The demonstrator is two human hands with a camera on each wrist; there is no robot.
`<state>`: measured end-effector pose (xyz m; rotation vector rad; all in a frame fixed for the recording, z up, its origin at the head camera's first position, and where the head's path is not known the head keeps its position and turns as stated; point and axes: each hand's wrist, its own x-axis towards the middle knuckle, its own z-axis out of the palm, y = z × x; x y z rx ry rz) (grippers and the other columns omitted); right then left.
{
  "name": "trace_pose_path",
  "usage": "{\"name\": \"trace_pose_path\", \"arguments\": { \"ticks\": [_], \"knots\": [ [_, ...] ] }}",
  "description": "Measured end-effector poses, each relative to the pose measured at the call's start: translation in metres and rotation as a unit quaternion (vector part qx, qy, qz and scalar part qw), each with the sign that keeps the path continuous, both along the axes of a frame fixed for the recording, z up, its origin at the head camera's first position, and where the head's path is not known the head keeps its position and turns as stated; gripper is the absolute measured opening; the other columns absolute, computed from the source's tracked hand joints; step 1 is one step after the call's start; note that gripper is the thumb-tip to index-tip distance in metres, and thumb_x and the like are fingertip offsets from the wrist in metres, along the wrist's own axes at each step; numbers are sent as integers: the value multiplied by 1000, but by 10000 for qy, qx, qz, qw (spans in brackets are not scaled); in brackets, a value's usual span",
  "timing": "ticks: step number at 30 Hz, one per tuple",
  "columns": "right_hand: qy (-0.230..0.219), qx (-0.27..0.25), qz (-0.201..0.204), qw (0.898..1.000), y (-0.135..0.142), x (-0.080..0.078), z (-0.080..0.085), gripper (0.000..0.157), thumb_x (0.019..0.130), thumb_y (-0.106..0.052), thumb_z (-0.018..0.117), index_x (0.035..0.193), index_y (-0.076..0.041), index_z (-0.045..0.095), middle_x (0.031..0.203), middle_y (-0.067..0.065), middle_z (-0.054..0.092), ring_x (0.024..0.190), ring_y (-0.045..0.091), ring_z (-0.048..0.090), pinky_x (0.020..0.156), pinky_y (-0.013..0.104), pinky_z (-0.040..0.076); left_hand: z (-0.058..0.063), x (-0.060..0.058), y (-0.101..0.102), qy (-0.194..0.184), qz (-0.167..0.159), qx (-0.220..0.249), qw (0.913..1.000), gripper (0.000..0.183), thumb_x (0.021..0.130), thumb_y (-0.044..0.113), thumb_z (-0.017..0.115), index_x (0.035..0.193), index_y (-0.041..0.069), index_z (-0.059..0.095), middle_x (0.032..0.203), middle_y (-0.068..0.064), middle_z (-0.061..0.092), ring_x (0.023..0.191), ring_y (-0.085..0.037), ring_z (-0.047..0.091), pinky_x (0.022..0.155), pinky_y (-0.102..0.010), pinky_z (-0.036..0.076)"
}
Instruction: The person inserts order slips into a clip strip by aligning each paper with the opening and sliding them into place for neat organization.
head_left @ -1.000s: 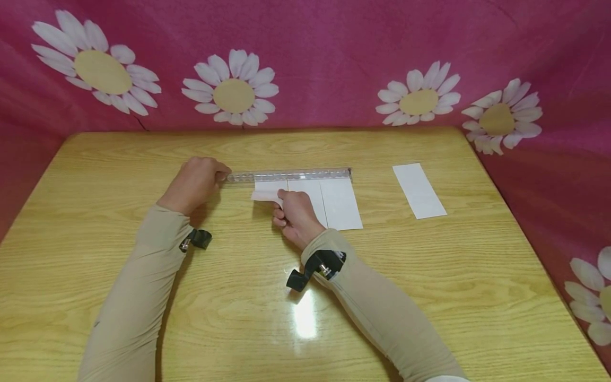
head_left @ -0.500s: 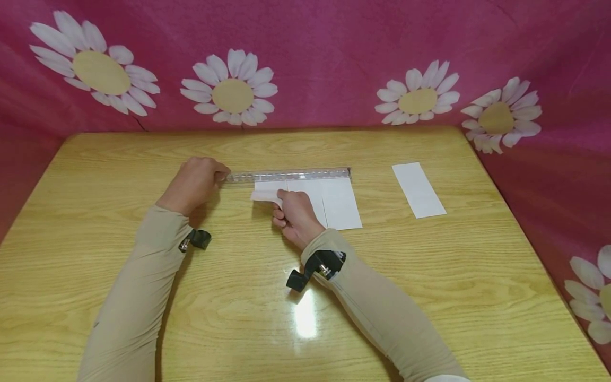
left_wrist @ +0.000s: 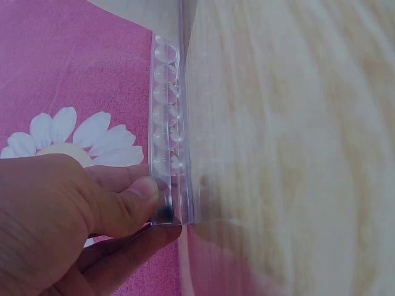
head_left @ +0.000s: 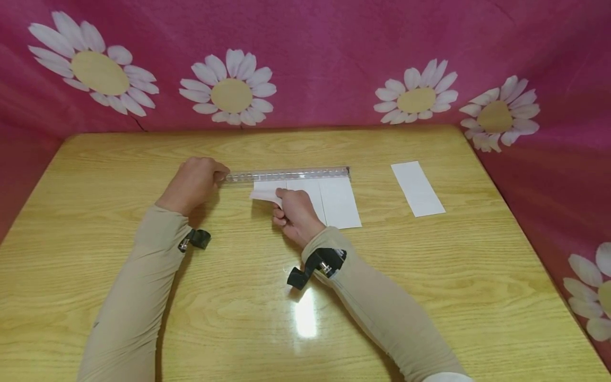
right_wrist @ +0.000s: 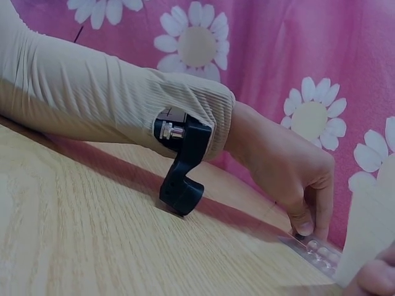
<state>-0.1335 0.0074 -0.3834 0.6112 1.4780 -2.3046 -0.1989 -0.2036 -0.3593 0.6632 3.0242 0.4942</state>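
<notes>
A clear plastic ruler with a row of round shapes along it lies across the far edge of a white sheet of paper. My left hand pinches the ruler's left end; in the left wrist view the thumb presses on it near its corner. Two thin lines divide the paper into three upright panels. With thumb and curled fingers, my right hand pinches the left panel, whose near part is lifted and bent up. The hand hides part of the middle panel. In the right wrist view, raised paper stands beside the ruler.
A separate white paper strip lies on the wooden table to the right of the sheet. A pink curtain with printed daisies hangs behind and beside the table. Each wrist carries a black camera mount.
</notes>
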Motion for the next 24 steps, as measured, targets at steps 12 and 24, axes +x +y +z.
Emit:
{"name": "trace_pose_path", "arguments": {
  "ticks": [12, 24],
  "knots": [
    [-153, 249, 196, 9994, 7, -2, 2, 10, 97, -10, 57, 88, -5, 55, 58, -2, 46, 48, 6, 39, 44, 18, 32, 2, 0, 2, -77, 28, -47, 10000, 39, 88, -13, 54, 115, 1, 78, 116, -22, 76, 106, -38, 70, 97, -55, 55],
    [-232, 434, 388, 9980, 11, 1, 2, 19, 94, -9, 59, 111, -3, 52, 60, -1, 51, 49, 6, 44, 45, 18, 37, 2, 1, 1, -63, 21, -51, 10000, 39, 89, -12, 52, 115, 1, 78, 115, -22, 76, 106, -38, 70, 98, -55, 55]
  ]
}}
